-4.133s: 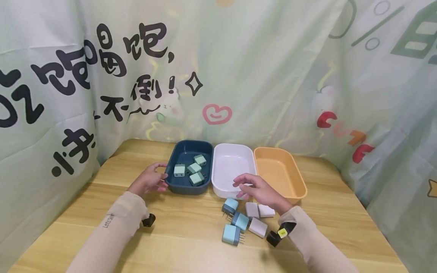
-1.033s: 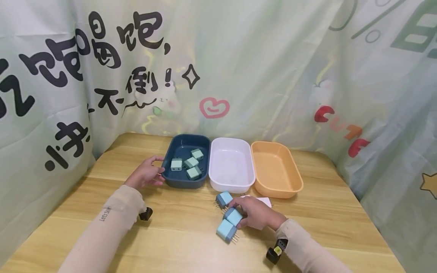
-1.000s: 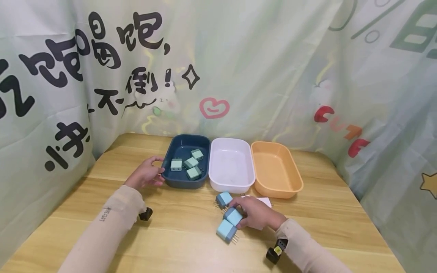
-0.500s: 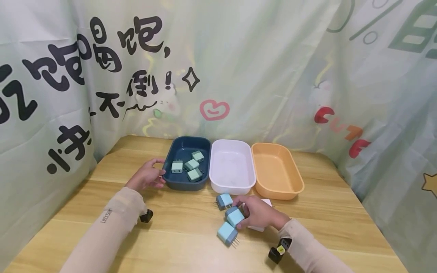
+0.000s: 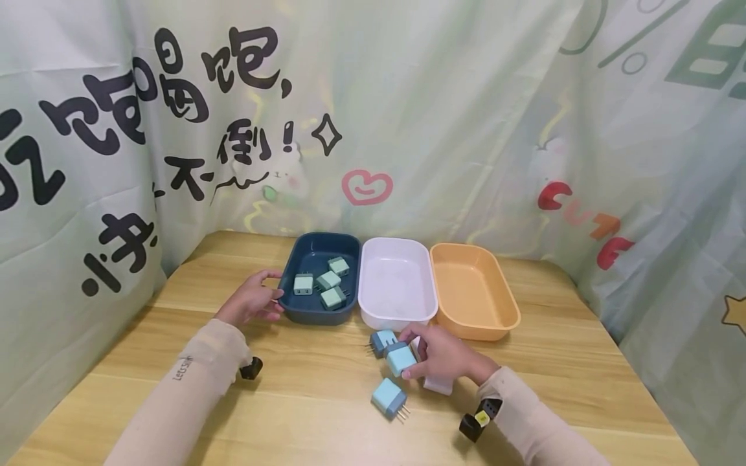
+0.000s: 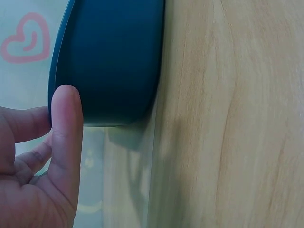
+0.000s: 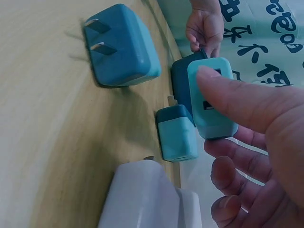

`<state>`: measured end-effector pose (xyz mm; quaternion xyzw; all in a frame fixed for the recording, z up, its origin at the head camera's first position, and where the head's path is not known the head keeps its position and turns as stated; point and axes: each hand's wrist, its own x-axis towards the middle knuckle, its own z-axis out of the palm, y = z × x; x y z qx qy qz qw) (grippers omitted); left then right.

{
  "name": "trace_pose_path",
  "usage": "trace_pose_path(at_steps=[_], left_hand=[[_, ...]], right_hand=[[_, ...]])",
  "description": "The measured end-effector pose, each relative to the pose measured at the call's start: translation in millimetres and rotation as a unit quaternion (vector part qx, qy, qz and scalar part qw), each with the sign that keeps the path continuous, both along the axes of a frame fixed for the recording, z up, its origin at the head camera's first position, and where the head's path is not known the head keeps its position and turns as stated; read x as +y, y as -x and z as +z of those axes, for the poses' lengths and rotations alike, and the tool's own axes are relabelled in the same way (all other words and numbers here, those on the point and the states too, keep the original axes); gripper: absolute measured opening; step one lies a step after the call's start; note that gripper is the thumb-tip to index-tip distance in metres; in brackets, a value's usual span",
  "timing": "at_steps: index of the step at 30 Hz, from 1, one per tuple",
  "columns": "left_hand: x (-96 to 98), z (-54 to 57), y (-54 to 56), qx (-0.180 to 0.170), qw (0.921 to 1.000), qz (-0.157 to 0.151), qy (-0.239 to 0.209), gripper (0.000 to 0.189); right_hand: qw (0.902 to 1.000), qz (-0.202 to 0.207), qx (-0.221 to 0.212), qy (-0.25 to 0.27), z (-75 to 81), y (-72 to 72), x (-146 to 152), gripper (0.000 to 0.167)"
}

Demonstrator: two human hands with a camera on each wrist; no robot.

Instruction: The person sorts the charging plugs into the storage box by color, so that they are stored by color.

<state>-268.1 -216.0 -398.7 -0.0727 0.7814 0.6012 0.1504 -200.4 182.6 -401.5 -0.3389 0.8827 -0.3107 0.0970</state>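
My right hand pinches a light-blue USB wall charger between thumb and fingers. The right wrist view shows the thumb on the face of this charger. Two more blue chargers lie close by, one behind and one in front. A pale lilac charger is partly covered by the right hand. My left hand touches the left side of the dark blue tray, its thumb straight against the wall. Several mint-green chargers lie in that tray.
A white tray and an orange tray stand in a row to the right of the dark blue one. All rest on a wooden table. A printed curtain hangs right behind the trays.
My right hand came down from over the white tray to the chargers and took the middle blue one, which has now risen slightly away from the front one. The left hand stays at the tray.
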Motion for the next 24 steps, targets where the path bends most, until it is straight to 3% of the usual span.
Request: trace_pose_path(at_steps=[5,24], left_hand=[[0.1,-0.4,0.6,0.0,1.0,0.002,0.0,0.048],[-0.1,-2.6,1.5,0.003,1.0,-0.001,-0.001,0.048]], right_hand=[[0.9999,0.011,-0.005,0.007,2.4,5.1,0,0.049],[0.9975,-0.011,-0.005,0.069,15.2,18.0,-4,0.049]])
